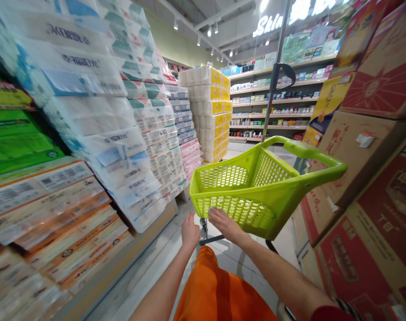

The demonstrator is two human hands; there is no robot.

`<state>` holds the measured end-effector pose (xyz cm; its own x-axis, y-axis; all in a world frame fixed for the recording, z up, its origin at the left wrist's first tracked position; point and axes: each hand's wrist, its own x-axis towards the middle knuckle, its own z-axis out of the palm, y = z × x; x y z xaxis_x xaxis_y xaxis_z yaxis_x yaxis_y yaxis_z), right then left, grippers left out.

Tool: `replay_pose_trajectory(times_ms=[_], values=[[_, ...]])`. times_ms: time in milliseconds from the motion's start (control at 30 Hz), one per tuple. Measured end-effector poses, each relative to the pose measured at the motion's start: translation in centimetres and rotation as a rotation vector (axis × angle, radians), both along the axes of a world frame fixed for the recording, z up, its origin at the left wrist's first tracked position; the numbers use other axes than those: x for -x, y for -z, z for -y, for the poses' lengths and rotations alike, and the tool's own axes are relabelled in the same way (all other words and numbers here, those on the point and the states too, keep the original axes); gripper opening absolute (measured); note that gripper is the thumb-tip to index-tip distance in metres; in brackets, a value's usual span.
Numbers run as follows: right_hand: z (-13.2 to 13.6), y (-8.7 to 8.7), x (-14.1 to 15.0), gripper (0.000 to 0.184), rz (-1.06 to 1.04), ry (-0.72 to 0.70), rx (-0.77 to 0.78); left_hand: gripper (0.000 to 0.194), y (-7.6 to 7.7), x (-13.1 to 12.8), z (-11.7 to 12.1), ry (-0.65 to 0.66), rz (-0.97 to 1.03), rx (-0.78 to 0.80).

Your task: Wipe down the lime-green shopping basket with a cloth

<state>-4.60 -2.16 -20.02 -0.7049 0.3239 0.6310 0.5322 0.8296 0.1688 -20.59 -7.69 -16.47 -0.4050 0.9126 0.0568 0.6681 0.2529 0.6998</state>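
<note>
A lime-green shopping cart (286, 203) with a perforated plastic basket stands turned across the aisle in front of me. No goods show in the part of its basket that I can see. My right hand (225, 225) is stretched out at the lower side of the basket, fingers spread; whether the fingertips touch the plastic, I cannot tell. Just left of the basket's near corner is my left hand (190, 232), with its fingers loosely raised and nothing in them. Orange cloth (219, 290) hangs below, between my forearms.
Tall stacks of wrapped paper packs (119, 133) line the left side on a low platform (156, 225). Cardboard cartons (337, 156) are piled on the right. Beyond the cart stand a paper-roll stack (211, 116), a grey pole (273, 89) and stocked shelves (253, 113).
</note>
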Motion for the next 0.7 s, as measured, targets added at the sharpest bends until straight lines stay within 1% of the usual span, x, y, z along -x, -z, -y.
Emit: replay_pose_trajectory(times_ms=[100,133,200,300,367,433,500,633,700], values=[[-0.8,-1.8,-1.5,0.035,-0.138,0.068,-0.046,0.057,-0.7,-1.9,-0.5,0.123,-0.362,-0.031],[-0.9,-2.0,-2.0,0.035,-0.162,0.086,-0.055,0.058,-0.7,-2.7,-0.7,0.157,-0.428,-0.037],[-0.8,-1.6,-3.1,0.032,-0.146,0.07,-0.064,0.059,-0.6,-4.0,-0.9,0.233,-0.509,-0.046],[0.0,-0.7,-4.6,0.029,-0.1,0.037,-0.061,0.06,-0.4,-5.5,-1.0,0.335,-0.569,-0.065],[0.4,-1.2,-5.5,0.032,-0.134,0.074,-0.067,0.061,-0.5,-6.3,-1.0,0.366,-0.594,-0.085],[0.3,-2.1,-6.4,0.037,-0.192,0.144,-0.07,0.062,-0.7,-7.1,-1.1,0.377,-0.613,-0.109],[0.1,-2.2,-7.5,0.039,-0.215,0.191,-0.074,0.063,-0.9,-7.9,-1.2,0.404,-0.634,-0.131],[0.3,-0.5,-9.7,0.035,-0.164,0.129,-0.106,0.063,-0.8,-9.3,-1.2,0.494,-0.675,-0.159],[0.4,-0.6,-10.5,0.035,-0.164,0.134,-0.105,0.062,-0.8,-9.8,-1.1,0.511,-0.678,-0.155]])
